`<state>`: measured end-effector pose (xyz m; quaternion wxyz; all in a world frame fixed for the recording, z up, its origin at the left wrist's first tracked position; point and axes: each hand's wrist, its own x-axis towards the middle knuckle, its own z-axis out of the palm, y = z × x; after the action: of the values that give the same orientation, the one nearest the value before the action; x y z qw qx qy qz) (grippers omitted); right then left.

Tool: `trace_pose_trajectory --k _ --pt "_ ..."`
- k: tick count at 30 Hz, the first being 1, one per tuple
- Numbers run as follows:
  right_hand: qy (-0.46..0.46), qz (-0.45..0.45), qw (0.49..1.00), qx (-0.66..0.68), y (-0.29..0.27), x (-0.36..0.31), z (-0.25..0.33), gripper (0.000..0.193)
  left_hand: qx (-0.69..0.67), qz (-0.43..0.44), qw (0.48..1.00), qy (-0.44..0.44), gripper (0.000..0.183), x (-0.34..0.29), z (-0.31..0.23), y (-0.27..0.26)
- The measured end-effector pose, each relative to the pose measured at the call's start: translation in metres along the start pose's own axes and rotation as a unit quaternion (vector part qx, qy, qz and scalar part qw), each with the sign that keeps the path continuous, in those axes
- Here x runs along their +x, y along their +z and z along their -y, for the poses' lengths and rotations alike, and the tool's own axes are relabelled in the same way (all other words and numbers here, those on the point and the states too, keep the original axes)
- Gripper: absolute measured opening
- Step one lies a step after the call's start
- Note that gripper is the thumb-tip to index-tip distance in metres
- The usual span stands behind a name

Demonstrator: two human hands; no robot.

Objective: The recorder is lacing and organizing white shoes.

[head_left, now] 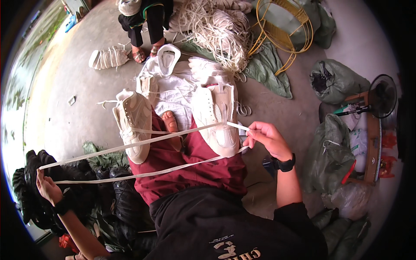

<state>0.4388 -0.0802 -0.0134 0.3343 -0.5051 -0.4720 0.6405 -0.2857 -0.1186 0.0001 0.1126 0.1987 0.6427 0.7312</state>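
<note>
Two off-white sneakers rest on my thighs, the left sneaker [134,121] and the right sneaker [215,115]. A flat white shoelace [151,141] stretches between my hands in two strands across both shoes. At the far left, the lace loops round the fingers of my left hand [48,188], which grips it. My right hand [268,139], beside the right sneaker, pinches a stiff white piece of the lace between thumb and fingers. The lower strand also reaches this hand. Whether the lace passes through the right sneaker's eyelets is too small to tell.
More white sneakers [168,60] lie on a white cloth [175,89] ahead. Beyond them sit a heap of laces [221,32], a yellow chair frame [284,26] and another person's legs [147,28]. Black shoes [123,195] pile up at left; sacks [340,82] and a fan [383,96] stand at right.
</note>
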Motion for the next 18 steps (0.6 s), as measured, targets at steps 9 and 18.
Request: trace_pose_trajectory --k 9,18 --pt "0.127 -0.032 0.990 -0.050 0.031 -0.011 0.025 0.015 -0.008 0.018 0.999 -0.032 0.023 0.000 -0.020 -0.038" --pt "-0.002 -0.127 0.988 -0.093 0.081 -0.024 0.024 0.019 -0.066 0.081 0.991 -0.081 0.025 -0.030 -0.041 -0.048"
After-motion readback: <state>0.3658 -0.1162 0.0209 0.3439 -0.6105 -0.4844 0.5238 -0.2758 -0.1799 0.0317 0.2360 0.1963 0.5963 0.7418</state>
